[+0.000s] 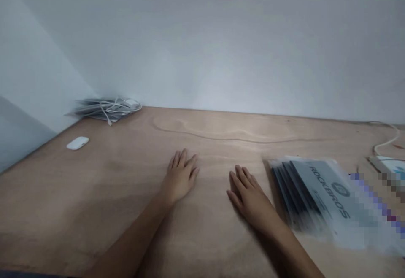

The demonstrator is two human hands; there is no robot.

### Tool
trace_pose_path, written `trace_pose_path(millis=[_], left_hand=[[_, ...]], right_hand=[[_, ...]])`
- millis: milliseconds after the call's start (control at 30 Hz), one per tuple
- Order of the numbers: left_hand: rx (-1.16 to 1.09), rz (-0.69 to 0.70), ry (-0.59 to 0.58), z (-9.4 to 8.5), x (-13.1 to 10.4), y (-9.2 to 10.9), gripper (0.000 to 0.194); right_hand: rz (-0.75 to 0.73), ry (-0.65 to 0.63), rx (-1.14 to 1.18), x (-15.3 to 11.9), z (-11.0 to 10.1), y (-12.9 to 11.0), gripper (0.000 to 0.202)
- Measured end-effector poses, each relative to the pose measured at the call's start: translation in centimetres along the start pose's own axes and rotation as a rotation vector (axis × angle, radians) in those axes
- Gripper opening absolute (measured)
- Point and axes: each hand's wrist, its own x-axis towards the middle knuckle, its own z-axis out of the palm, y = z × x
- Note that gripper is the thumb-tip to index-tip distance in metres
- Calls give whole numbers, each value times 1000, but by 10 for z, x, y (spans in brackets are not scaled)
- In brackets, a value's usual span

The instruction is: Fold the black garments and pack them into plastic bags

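My left hand (180, 176) lies palm down on the wooden tabletop (209, 227), its fingers spread and nothing in them. Palm down to the right of it is my right hand (248, 193), fingers stretched out, also without anything in its grasp. Just beyond the right hand's outer side lies a stack of clear plastic packages (325, 189) with dark contents, the top one printed ROCKBROS. A gap separates that stack from my fingers.
At the far left corner, a blurred pile of grey packages (104, 109) has a white cable (118, 105) on top. A small white rounded case (77, 143) lies near the left edge. A white cord (386, 141) and a box (389, 166) are at the right. A wall (205, 50) bounds the back.
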Motion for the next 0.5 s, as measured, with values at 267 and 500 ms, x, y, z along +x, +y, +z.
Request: trace_pose_path(millis=[267,500], left_hand=[[-19,-11,-13,-1,1,0,47],[-43,-10,-19,-2,0,-1,48]], right_hand=[[0,9,-1,-2,-2,0,53],[193,354,260,-31,-100,-2,29]])
